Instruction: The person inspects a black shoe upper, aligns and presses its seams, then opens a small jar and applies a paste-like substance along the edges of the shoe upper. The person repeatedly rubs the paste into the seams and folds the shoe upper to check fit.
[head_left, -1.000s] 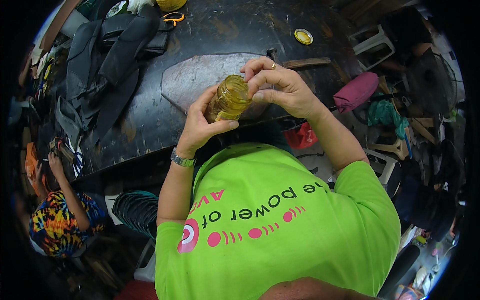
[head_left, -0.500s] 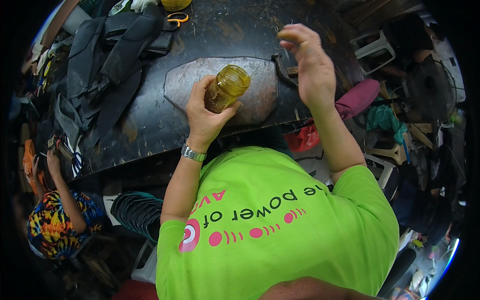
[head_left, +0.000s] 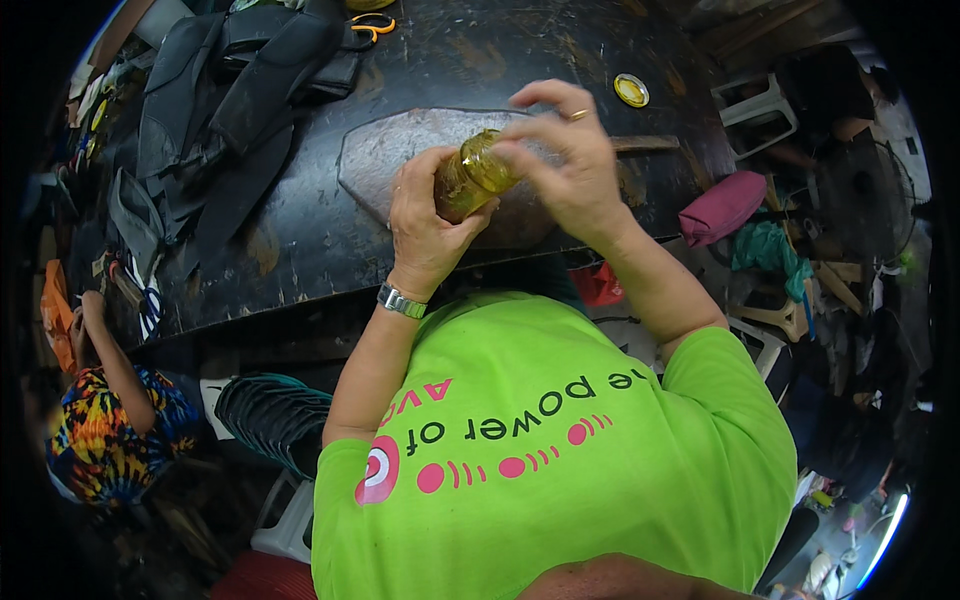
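My left hand point(head_left: 430, 215) is wrapped round a glass jar point(head_left: 466, 190), tilted with its mouth up and to the right. The glass is smeared yellow-brown and looks sticky. At the jar's mouth is my right hand point(head_left: 575, 165), its fingers curved and spread apart; some of them are blurred by motion. Whether the fingertips touch the rim or reach inside, I cannot tell. Beneath the jar lies a flat grey slab point(head_left: 385, 150), partly covered by my hands. A round yellow-and-white lid point(head_left: 631, 90) rests on the black table point(head_left: 480, 60), beyond my right hand.
Black cut pieces point(head_left: 240, 90) pile up on the table's left, beside orange-handled scissors point(head_left: 375, 28). A wooden handle point(head_left: 645, 143) sticks out past my right hand. To the right are a pink bundle point(head_left: 722, 208) and a fan point(head_left: 865, 195). Another person point(head_left: 125, 415) works at lower left.
My right hand has come down and left to the jar's mouth. The lid and wooden handle now show on the table. My left hand has shifted slightly right with the jar, tilting it more.
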